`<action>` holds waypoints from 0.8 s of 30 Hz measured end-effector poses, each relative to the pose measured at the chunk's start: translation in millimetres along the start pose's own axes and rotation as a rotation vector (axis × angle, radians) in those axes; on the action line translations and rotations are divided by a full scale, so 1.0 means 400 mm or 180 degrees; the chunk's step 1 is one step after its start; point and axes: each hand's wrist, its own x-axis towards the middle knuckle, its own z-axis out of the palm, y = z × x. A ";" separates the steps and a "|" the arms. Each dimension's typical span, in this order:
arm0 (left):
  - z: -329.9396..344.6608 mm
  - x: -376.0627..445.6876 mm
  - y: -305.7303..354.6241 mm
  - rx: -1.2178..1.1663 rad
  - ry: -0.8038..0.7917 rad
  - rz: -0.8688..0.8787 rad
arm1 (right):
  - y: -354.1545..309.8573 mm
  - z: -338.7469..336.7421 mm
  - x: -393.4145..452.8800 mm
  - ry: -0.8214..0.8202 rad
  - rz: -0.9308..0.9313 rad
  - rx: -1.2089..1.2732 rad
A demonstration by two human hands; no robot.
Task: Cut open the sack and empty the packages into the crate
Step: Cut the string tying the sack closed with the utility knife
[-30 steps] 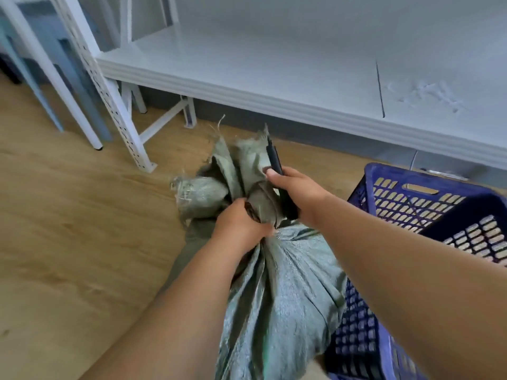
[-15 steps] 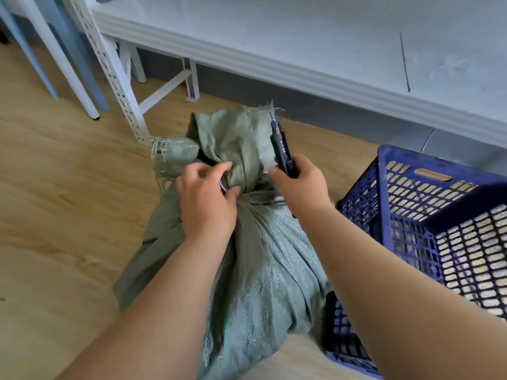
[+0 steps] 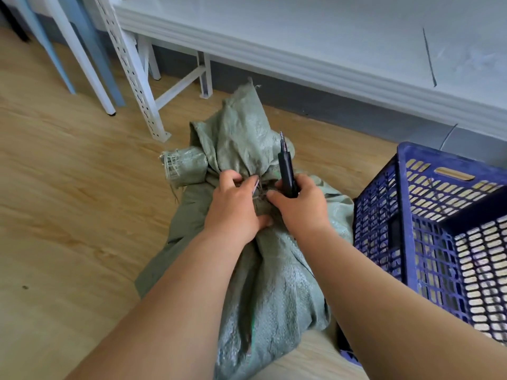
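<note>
1. On your far left, the white shelf leg (image 3: 131, 78) stands on the wooden floor (image 3: 68, 201), well clear of the work. Nothing there needs moving.
2. Your left hand (image 3: 236, 207) is closed on the gathered neck of the green sack (image 3: 274, 283), its fingers (image 3: 233, 178) pinching the cloth right at the tie. Hold it firmly; the weave looks slick and may slip.
3. The sack lies on the floor between your forearms, its tied neck (image 3: 260, 187) directly between your two hands and its loose top flopping away from you towards the shelf (image 3: 329, 37).
4. Your right hand (image 3: 299, 204) is wrapped around a black knife (image 3: 286, 168), which points up and away from you, its tip above the tie and not in the cloth. Whether the blade is out is too small to tell.
5. The step in hand looks like the first: opening the sack. It seems uncut, and no packages show.
6. Your next move calls for bringing the knife tip down to the tie or the cloth just beyond it, cutting away from your left fingers, which sit very near.
7. On your right, the blue crate (image 3: 439, 215) stands touching or just beside the sack, ready for emptying. Its inside is mostly out of view.
</note>
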 end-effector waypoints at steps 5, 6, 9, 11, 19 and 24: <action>0.003 -0.004 -0.002 -0.0485 -0.0257 -0.0333 | 0.001 -0.001 -0.007 -0.0393 0.0047 -0.0674; 0.002 -0.005 -0.006 -0.0680 -0.0287 -0.0382 | 0.003 -0.001 -0.011 -0.0404 0.0065 -0.0711; 0.000 -0.010 -0.015 -0.0880 -0.0299 -0.0414 | 0.002 -0.003 -0.010 -0.0532 0.0213 -0.0640; 0.003 -0.011 -0.017 -0.1002 -0.0143 -0.0421 | 0.001 -0.012 -0.004 -0.0601 0.0424 -0.0382; 0.011 -0.021 -0.004 -0.0757 0.0621 -0.0352 | 0.030 -0.033 -0.010 -0.0549 0.1123 0.0705; 0.008 -0.035 0.012 -0.0032 0.1278 0.1073 | 0.048 -0.036 -0.011 -0.0425 0.1294 0.1365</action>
